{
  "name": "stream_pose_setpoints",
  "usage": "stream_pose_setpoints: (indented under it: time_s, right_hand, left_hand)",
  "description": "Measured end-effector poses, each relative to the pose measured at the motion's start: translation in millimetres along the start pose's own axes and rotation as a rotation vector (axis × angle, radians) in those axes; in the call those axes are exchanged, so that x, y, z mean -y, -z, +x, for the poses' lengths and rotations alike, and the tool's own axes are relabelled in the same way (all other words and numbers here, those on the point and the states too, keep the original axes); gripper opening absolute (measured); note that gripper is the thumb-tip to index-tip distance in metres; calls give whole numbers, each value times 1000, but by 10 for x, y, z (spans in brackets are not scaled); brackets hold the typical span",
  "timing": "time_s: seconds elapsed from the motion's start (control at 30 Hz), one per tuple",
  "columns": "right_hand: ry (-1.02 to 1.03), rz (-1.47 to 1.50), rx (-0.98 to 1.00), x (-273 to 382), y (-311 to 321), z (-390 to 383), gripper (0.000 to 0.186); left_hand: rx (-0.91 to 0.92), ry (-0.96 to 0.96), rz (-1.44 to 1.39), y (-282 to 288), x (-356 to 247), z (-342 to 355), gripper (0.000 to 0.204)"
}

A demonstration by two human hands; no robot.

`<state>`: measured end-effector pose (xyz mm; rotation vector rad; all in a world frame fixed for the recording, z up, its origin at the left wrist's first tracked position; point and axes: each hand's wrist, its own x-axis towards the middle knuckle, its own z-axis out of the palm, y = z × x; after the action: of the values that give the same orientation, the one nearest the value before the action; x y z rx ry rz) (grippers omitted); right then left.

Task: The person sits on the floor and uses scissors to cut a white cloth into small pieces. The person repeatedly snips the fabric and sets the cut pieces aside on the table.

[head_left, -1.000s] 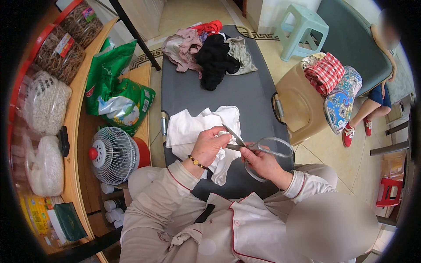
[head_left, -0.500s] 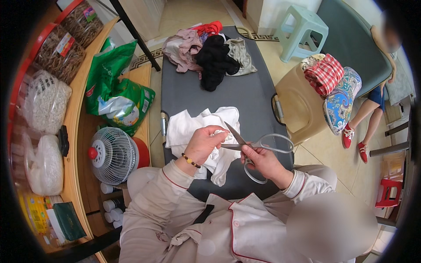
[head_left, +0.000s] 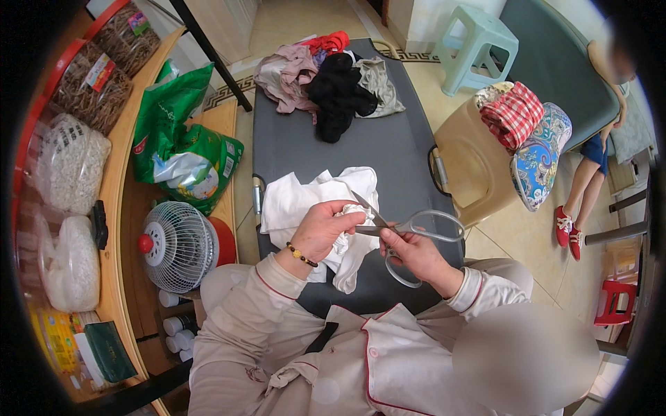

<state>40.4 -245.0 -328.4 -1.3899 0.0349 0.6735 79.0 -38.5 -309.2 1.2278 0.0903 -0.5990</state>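
Note:
My left hand (head_left: pixel 322 232), with a beaded bracelet at the wrist, pinches a bunched end of the white cloth (head_left: pixel 298 197). The rest of that cloth lies spread on the grey cot in front of me. In my right hand (head_left: pixel 415 255) is a pair of metal scissors (head_left: pixel 403 227), held near the pivot and the handles. The blades point toward my left hand and sit parted around the bunched cloth. My left fingers hide part of the lower blade.
Dark, pink, red and beige clothes (head_left: pixel 340 90) lie at the far end of the cot (head_left: pixel 409 159). To the left are a fan (head_left: pixel 180 246), green bags (head_left: pixel 201 159) and a shelf of jars. A beige plastic chair (head_left: pixel 465 166) and a person's legs (head_left: pixel 586 187) are at the right.
The scissor blades have closed somewhat on the bunched cloth, and my left thumb has moved slightly. At the right, the other person's feet have come together.

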Motion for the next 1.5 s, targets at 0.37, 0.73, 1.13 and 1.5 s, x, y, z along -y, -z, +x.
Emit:
stream_pose_setpoints:
  time_s: [0.37,0.73,1.13,1.5]
  right_hand:
    - [117,-167,-82,-43,-47,-28,26]
    - [132,-228,-60,3,-41,-28,26]
    - [81,-125,-57,14,-39,-17,24]
    - [151,-252,-114,12,-83,-50,25]
  left_hand:
    - [-59,-40,13,-41,50,2,15]
    - [-106,1,-29,-1,81,19,14]
    - [11,38,-69,57,-11,16,18]
    - [-104,-31,-88,8,78,26,12]
